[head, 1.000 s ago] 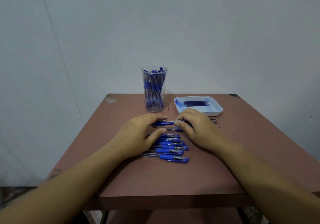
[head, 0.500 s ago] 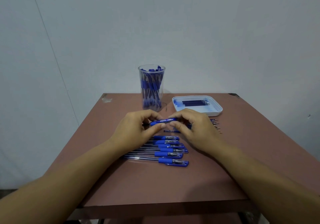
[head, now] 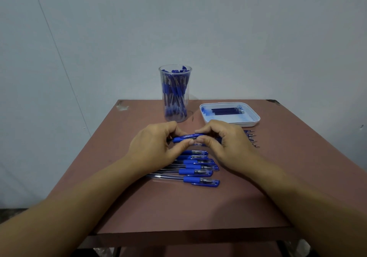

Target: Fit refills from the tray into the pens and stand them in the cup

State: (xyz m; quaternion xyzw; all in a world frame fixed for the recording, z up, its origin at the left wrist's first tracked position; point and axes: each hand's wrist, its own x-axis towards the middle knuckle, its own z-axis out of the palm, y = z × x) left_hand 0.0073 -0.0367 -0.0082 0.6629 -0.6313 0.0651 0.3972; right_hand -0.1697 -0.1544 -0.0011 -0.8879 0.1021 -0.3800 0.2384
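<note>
**Both hands hold one blue pen over the row on the bench**

The left hand (head: 156, 145) and the right hand (head: 228, 145) meet in the middle of the reddish-brown square bench (head: 178, 207). Between them is a single blue capped pen with white lettering on its clip (head: 188, 137). It lies almost level, crosswise to the person. The left grip is clenched on the pen's left end, thumb below and fingertips above. The right grip pinches the right end in the same way, and its curled fingers hide the rest of the barrel.

Just nearer the person, a row of clear-barrelled pens with blue sleeves and blue caps (head: 198, 170) lies side by side on the bench, caps to the right. Both hands partly cover the row.

At the far edge stands a tall clear plastic cup (head: 175, 117), packed with blue pens (head: 174, 91) that lean at mixed angles. To its right sits a shallow white square tray with rounded corners (head: 256, 117), holding a few dark blue refills (head: 226, 111) laid side by side. The metal tips of thin loose sticks (head: 251, 139) poke out past the right hand, on the bench just in front of the tray. A pale grey wall (head: 198, 28) stands behind.
</note>
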